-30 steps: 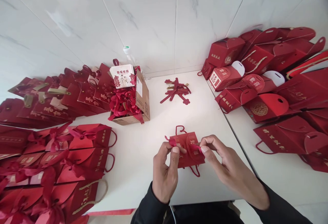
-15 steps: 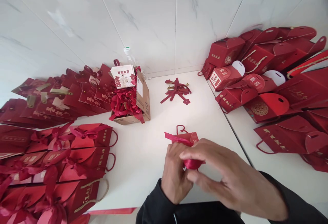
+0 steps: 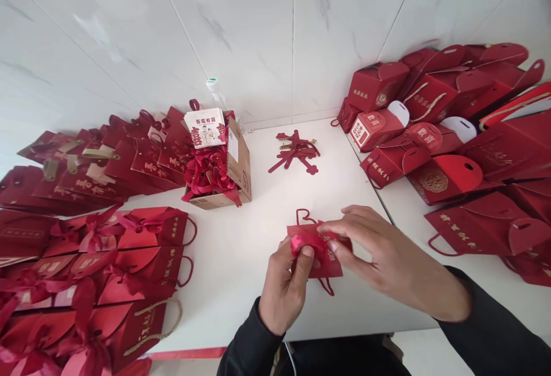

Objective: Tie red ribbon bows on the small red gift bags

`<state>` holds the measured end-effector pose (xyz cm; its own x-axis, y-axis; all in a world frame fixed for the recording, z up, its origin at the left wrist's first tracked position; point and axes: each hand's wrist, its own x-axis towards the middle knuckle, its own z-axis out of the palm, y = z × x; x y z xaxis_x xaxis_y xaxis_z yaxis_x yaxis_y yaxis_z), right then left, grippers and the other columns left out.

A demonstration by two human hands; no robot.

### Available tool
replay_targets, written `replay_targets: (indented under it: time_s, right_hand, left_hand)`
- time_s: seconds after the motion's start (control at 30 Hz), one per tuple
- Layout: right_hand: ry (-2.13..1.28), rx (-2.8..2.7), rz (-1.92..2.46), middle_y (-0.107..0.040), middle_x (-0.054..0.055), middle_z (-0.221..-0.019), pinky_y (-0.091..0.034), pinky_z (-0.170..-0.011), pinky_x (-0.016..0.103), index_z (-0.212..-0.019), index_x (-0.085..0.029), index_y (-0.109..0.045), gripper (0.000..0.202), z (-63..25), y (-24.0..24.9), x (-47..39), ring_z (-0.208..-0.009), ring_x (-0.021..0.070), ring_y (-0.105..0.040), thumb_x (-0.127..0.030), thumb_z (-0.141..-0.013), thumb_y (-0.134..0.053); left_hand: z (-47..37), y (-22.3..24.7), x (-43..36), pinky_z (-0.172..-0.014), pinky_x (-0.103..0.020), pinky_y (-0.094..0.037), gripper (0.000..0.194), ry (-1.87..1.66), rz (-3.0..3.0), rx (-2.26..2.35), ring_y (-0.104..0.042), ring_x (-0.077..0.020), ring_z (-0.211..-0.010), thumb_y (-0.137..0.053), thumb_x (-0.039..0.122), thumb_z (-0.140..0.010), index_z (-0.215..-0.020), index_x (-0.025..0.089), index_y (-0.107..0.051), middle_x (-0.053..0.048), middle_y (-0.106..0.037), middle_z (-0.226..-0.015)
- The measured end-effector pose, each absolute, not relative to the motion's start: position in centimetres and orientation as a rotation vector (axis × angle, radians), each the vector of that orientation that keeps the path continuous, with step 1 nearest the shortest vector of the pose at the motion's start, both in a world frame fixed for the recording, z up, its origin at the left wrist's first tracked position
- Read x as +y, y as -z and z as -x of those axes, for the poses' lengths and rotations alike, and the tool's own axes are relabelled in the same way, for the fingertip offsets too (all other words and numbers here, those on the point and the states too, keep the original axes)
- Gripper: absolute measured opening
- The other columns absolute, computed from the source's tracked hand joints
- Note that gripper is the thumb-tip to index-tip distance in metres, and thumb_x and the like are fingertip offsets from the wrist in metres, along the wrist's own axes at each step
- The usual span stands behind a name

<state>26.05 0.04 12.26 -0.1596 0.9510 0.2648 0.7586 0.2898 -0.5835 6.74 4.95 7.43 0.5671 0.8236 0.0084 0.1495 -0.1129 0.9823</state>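
At five o'clock on the counter [image 3: 236, 267], the red box's [image 3: 329, 266] cord handles [image 3: 330, 292] pointed toward twelve and six; its long axis was unclear. The left hand [image 3: 284, 285] pinched the ribbon [image 3: 298, 242]; the right hand's [image 3: 385, 264] grip couldn't be told. A card [image 3: 207, 129] at ten read "吾家有喜".

The one view looks from head height above the near edge of the table [image 3: 269, 198], facing forward and down; left hand [image 3: 286, 290] and right hand [image 3: 390, 264] are close, the wall [image 3: 253, 31] beyond the table farther.

The ribbon [image 3: 298, 242] is crimson, the box [image 3: 334, 270] red with gold lettering, the wall [image 3: 253, 37] white veined in grey.
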Motion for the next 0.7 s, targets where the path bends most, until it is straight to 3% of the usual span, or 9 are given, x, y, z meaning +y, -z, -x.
replay_targets:
  time_s: [0.1, 0.2, 0.27, 0.37, 0.43, 0.6, 0.7]
  right_hand:
    - [-0.615, -1.780, 1.649, -0.078, 0.004, -0.093, -0.057, -0.069, 0.034, -0.108, -0.027, -0.070, 0.020, -26.3, -13.8, -1.2, -0.077, 0.0207, -0.070, -0.037, -0.106, -0.052]
    - [-0.868, -1.661, 1.766, -0.068, -0.003, -0.065, -0.044, -0.046, 0.027, -0.103, -0.030, -0.071, 0.028, -26.9, -14.1, -2.1, -0.046, 0.0141, -0.055, -0.048, -0.106, -0.050]
    - [-0.945, -1.679, 1.822, -0.068, -0.003, -0.066, -0.045, -0.048, 0.028, -0.102, -0.031, -0.072, 0.032, -27.3, -13.4, -2.2, -0.050, 0.0154, -0.057, -0.050, -0.107, -0.047]
    - [-0.907, -1.762, 1.824, -0.074, 0.003, -0.091, -0.055, -0.073, 0.035, -0.097, -0.028, -0.072, 0.035, -27.3, -12.1, -1.9, -0.083, 0.0219, -0.069, -0.047, -0.108, -0.044]
    - [-0.938, -1.741, 1.807, -0.074, 0.003, -0.099, -0.055, -0.078, 0.037, -0.100, -0.028, -0.069, 0.035, -27.0, -11.5, -1.6, -0.089, 0.0223, -0.069, -0.047, -0.109, -0.042]
    - [-1.097, -1.622, 1.815, -0.071, 0.002, -0.093, -0.049, -0.056, 0.029, -0.108, -0.028, -0.068, 0.035, -26.0, -11.4, -1.3, -0.073, 0.0181, -0.066, -0.051, -0.109, -0.041]
    - [-1.089, -1.605, 1.781, -0.070, 0.002, -0.089, -0.045, -0.052, 0.028, -0.102, -0.028, -0.069, 0.034, -26.0, -11.7, -1.4, -0.071, 0.0176, -0.065, -0.050, -0.108, -0.044]
  left_hand:
    - [-6.7, -7.8, 5.1, -0.078, -0.035, -0.058, 0.039, -0.707, -1.558, 0.818, -0.070, -0.0247, -0.096, -0.046, 0.043, -0.106, -0.103, 0.021, -0.077, -0.012, -0.075, -0.103]
    - [-6.5, -8.0, 5.3, -0.085, -0.039, -0.060, 0.038, -0.705, -1.458, 0.806, -0.071, -0.0281, -0.106, -0.050, 0.046, -0.105, -0.111, 0.022, -0.078, -0.014, -0.076, -0.109]
    - [-6.4, -8.0, 5.5, -0.083, -0.039, -0.061, 0.037, -0.703, -1.420, 0.801, -0.072, -0.0284, -0.103, -0.055, 0.049, -0.102, -0.109, 0.021, -0.078, -0.014, -0.076, -0.107]
    - [-6.3, -7.9, 5.8, -0.083, -0.038, -0.060, 0.039, -0.697, -1.402, 0.788, -0.072, -0.0277, -0.097, -0.059, 0.053, -0.099, -0.102, 0.019, -0.079, -0.014, -0.077, -0.103]
    - [-6.2, -7.9, 5.9, -0.082, -0.036, -0.059, 0.039, -0.689, -1.391, 0.779, -0.072, -0.0263, -0.095, -0.060, 0.053, -0.099, -0.101, 0.019, -0.079, -0.013, -0.077, -0.102]
    - [-6.2, -8.2, 6.1, -0.067, -0.030, -0.058, 0.037, -0.666, -1.368, 0.768, -0.069, -0.0185, -0.071, -0.059, 0.050, -0.100, -0.104, 0.019, -0.079, -0.010, -0.077, -0.092]
    - [-6.2, -8.4, 6.2, -0.072, -0.032, -0.058, 0.038, -0.688, -1.372, 0.785, -0.069, -0.0196, -0.074, -0.058, 0.051, -0.100, -0.101, 0.019, -0.079, -0.010, -0.078, -0.092]
